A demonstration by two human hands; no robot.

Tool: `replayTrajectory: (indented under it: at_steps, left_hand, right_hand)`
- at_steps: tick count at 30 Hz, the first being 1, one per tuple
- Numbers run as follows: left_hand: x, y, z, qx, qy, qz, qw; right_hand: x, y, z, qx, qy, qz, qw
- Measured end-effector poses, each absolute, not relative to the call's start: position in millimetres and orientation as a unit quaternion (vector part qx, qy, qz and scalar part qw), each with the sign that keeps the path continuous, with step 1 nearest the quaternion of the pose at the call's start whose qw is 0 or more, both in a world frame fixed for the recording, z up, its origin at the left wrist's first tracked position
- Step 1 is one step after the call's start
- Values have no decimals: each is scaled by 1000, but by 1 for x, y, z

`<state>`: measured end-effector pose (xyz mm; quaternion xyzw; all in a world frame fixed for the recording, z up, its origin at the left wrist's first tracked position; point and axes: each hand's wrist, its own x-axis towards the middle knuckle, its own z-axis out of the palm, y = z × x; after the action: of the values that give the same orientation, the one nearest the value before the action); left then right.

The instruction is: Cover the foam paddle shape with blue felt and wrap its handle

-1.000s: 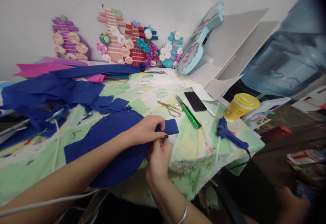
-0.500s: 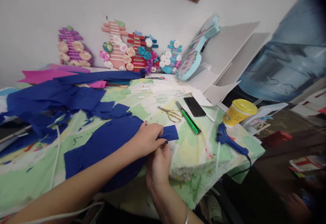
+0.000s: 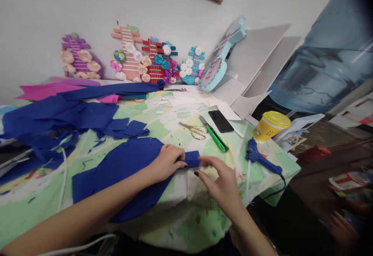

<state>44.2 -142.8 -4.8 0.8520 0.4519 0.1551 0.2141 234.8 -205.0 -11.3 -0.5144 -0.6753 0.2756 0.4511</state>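
Note:
A large blue piece (image 3: 125, 162), rounded with a narrow strip at its right end, lies at the table's front edge. My left hand (image 3: 170, 162) grips the strip where it meets the rounded part, thumb and fingers closed on it. Around the strip's right end is my right hand (image 3: 217, 174), thumb and fingers apart, fingertips close to the corner. Whether they touch it I cannot tell. Gold-handled scissors (image 3: 196, 131) and a green cutter (image 3: 215, 134) lie just behind the hands.
Blue scraps (image 3: 72, 116) cover the left side. A phone (image 3: 220, 121), a yellow tub (image 3: 271, 126) and a blue glue gun (image 3: 260, 158) are at the right. Decorated guitar shapes (image 3: 154, 61) stand along the wall. A white cable (image 3: 63, 178) crosses the left side; a water jug (image 3: 326, 77) stands right.
My right hand has moved from beneath the strip to its right end and opened. My left hand keeps its hold. The view has shifted slightly.

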Motion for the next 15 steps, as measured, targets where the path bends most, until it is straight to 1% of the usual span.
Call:
replayTrajectory:
  at_steps: [1,3,5,9,12,15]
  left_hand:
    - [44,-142,-5,857,446,154,208]
    - [44,-142,-8,864,434,152,204]
    - [43,-142,-11,871,415,157,209]
    - [39,-149,-17,883,375,207,193]
    - [37,-159,-17,879,393,218,159]
    - [34,-172,-17,875,427,212,89]
  right_hand:
    - [238,-199,-13,-489,-714,213,453]
    - [239,-186,-20,-437,-772,164,432]
    - [237,-178,-31,-387,-813,161,405]
    - [234,-175,-46,-366,-821,140,415]
    - [236,-178,-49,-360,-818,150,422]
    - [238,-180,-50,-357,-815,170,423]
